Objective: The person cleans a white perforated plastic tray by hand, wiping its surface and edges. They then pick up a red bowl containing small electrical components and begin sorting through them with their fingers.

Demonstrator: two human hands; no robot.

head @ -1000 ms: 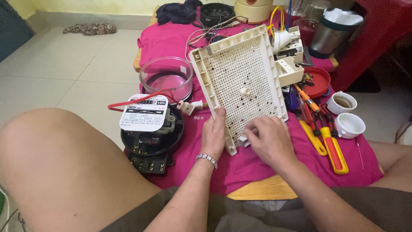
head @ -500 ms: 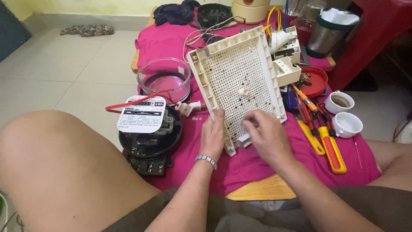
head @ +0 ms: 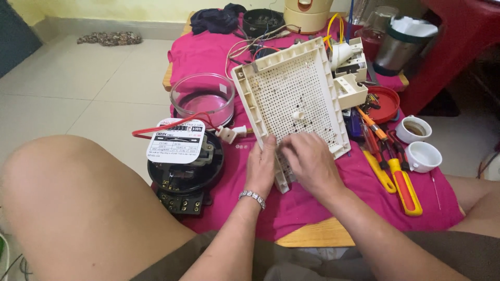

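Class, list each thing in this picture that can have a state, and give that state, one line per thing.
perforated white panel: tilted, held at its near edge
left hand: gripping the panel edge
right hand: resting on the panel
glass bowl: upright, empty
round black meter: cover off
two white cups: upright

A home corner used as a small electrical repair spot. The person sits low beside a tiled floor (head: 94,99) with a yellow wall behind. A low wooden surface (head: 312,237) is draped in a pink cloth (head: 208,52) (household fabric, not a workbench mat). On it lie a perforated panel (head: 297,99), a round black electricity meter (head: 185,166), loose wires (head: 255,44), pliers (head: 398,166) with red and yellow handles, a glass bowl (head: 203,96) and two white cups (head: 416,143). A steel pot (head: 398,44) stands at the back.
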